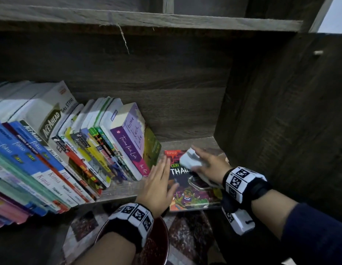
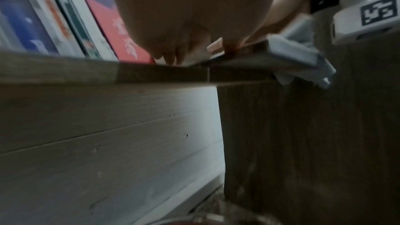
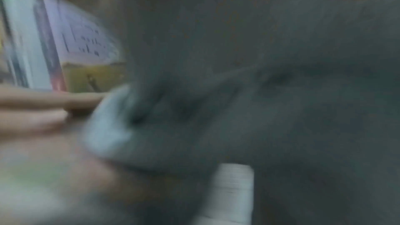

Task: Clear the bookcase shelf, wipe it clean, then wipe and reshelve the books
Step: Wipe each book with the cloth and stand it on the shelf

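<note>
A dark horror-cover book (image 1: 187,194) lies flat at the right end of the wooden shelf (image 1: 118,190), its front edge overhanging. My left hand (image 1: 160,180) lies flat with straight fingers against the book's left edge. My right hand (image 1: 208,163) holds a bunched pale cloth (image 1: 189,159) pressed on the upper part of the cover. In the left wrist view the cloth (image 2: 298,54) hangs over the shelf edge (image 2: 151,74). The blurred cloth (image 3: 259,91) fills the right wrist view, with my left hand's fingers (image 3: 43,105) at the left.
A leaning row of books (image 1: 70,146) fills the shelf's left part, ending with a purple book (image 1: 128,138) close to my left hand. The bookcase side panel (image 1: 281,111) stands just right of the flat book. A dark red round container (image 1: 156,245) sits below.
</note>
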`<state>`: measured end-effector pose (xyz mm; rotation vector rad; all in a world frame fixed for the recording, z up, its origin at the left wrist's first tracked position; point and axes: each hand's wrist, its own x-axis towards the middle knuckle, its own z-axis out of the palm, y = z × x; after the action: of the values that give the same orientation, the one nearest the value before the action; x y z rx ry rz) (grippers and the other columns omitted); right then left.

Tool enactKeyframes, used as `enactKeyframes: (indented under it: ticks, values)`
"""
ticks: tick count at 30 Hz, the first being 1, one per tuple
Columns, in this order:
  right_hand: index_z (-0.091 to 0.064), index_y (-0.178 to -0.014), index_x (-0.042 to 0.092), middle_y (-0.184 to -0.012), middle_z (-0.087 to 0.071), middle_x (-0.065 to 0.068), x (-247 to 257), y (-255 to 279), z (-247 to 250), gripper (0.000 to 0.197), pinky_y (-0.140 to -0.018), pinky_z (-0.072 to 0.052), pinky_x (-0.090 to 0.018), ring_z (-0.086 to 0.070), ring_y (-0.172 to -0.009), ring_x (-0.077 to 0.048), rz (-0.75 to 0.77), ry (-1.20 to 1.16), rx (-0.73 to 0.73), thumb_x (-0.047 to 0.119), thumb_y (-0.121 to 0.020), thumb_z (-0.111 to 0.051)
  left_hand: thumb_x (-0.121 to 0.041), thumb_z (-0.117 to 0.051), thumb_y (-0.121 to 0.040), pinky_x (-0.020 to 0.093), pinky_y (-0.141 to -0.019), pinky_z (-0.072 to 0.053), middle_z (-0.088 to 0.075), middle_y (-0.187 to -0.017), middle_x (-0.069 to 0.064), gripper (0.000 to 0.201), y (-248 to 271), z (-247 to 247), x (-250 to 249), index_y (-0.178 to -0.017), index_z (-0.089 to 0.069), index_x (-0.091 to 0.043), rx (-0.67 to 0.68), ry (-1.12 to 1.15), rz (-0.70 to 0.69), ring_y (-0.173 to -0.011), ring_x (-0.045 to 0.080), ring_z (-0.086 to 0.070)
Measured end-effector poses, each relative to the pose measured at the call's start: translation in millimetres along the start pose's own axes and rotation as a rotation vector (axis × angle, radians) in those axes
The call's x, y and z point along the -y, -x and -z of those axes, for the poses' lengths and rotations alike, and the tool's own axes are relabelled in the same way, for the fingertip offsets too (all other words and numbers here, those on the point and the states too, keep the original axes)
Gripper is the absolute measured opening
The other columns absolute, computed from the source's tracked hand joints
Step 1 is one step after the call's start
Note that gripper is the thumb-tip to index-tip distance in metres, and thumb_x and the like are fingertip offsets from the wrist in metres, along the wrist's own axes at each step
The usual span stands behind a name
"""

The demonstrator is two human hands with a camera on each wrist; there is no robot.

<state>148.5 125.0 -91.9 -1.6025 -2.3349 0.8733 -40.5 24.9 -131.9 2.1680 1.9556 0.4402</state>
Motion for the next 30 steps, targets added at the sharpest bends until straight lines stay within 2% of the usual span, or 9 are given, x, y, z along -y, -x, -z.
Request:
enactKeyframes:
  ticks: [3,5,9,11,14,16,19,23,30]
  values:
    - [0.0,-0.15,0.046,-0.161,0.005,0.005,-13.1,-1.3,-6.4,0.062,-0.118,0.003,-0.05,0.008,-0.148,-0.031,-0.004,0.337,0.153,0.06,-0.097,-0.029,-0.057,-0.002,-0.094,0.026,-0.114,0.02,0.024,-0.158,-0.004,0.072,-2.0,-21.2,8.0,-0.151,0.019,-0.018,0.031,-0.09,-0.059,-0.142,0.006,0.025]
    - [0.005,-0.148,0.049,-0.16,0.017,0.004,-26.1,-3.0,-13.7,0.058,-0.116,0.009,-0.053,0.018,-0.145,-0.033,0.001,0.463,0.186,0.061,-0.097,-0.017,-0.059,0.008,-0.089,0.025,-0.116,0.019,0.025,-0.158,-0.003,0.076,-2.1,-29.9,12.2,-0.151,0.02,-0.016,0.009,-0.091,-0.073,-0.144,0.006,0.024]
    - [0.007,-0.148,0.049,-0.16,0.018,0.004,-33.0,-8.1,-21.8,0.056,-0.117,0.007,-0.05,0.02,-0.145,-0.03,0.006,0.473,0.157,0.06,-0.097,-0.014,-0.052,0.002,-0.096,0.023,-0.117,0.015,0.023,-0.158,-0.002,0.07,-1.0,-42.9,15.9,-0.151,0.017,-0.012,-0.036,-0.075,-0.033,-0.145,0.005,0.021]
    - [0.006,-0.15,0.045,-0.16,0.017,0.004,-30.3,-18.4,-20.9,0.057,-0.118,0.007,-0.049,0.019,-0.146,-0.03,-0.017,0.5,0.133,0.059,-0.098,-0.013,-0.047,-0.005,-0.099,0.025,-0.119,0.008,0.006,-0.162,0.003,0.066,-1.2,-50.4,16.8,-0.153,0.004,-0.009,-0.122,-0.052,-0.027,-0.148,0.008,0.008]
    - [0.005,-0.152,0.036,-0.16,0.016,0.006,-23.8,-34.7,-18.0,0.06,-0.118,0.008,-0.046,0.019,-0.146,-0.026,0.005,0.561,0.116,0.058,-0.098,-0.01,-0.038,-0.022,-0.101,0.03,-0.117,-0.013,-0.03,-0.155,0.011,0.061,-1.5,-57.0,16.8,-0.149,-0.029,-0.001,-0.223,-0.014,-0.014,-0.145,0.016,-0.025]
    - [0.006,-0.153,0.032,-0.16,0.015,0.009,-20.5,-42.4,-16.6,0.061,-0.117,0.009,-0.044,0.018,-0.147,-0.023,0.051,0.574,0.142,0.056,-0.099,-0.01,-0.033,-0.029,-0.1,0.033,-0.116,-0.022,-0.04,-0.15,0.013,0.057,-2.4,-58.2,15.4,-0.143,-0.039,0.003,-0.289,0.014,-0.023,-0.14,0.018,-0.037]
    - [0.007,-0.153,0.032,-0.16,0.013,0.01,-17.8,-48.1,-16.6,0.062,-0.117,0.006,-0.043,0.015,-0.147,-0.023,0.107,0.567,0.191,0.057,-0.098,-0.009,-0.028,-0.034,-0.098,0.035,-0.114,-0.027,-0.044,-0.147,0.014,0.054,-4.3,-58.0,14.2,-0.141,-0.043,0.005,-0.338,0.029,-0.021,-0.138,0.019,-0.041]
    - [0.003,-0.153,0.031,-0.16,0.011,0.009,-9.5,-43.1,-22.1,0.06,-0.118,0.008,-0.041,0.014,-0.148,-0.021,0.196,0.581,0.219,0.054,-0.099,-0.011,-0.025,-0.032,-0.098,0.037,-0.112,-0.031,-0.044,-0.146,0.015,0.053,-4.8,-58.5,14.7,-0.14,-0.043,0.006,-0.325,0.01,-0.021,-0.138,0.02,-0.041]
    - [0.0,-0.154,0.029,-0.16,0.01,0.01,-3.9,-9.7,-38.8,0.064,-0.118,0.009,-0.036,0.016,-0.147,-0.016,0.288,0.554,0.237,0.056,-0.097,-0.01,-0.026,-0.027,-0.098,0.035,-0.113,-0.026,-0.042,-0.148,0.016,0.056,-4.3,-58.7,15.7,-0.141,-0.041,0.006,-0.276,-0.024,0.008,-0.139,0.021,-0.04]
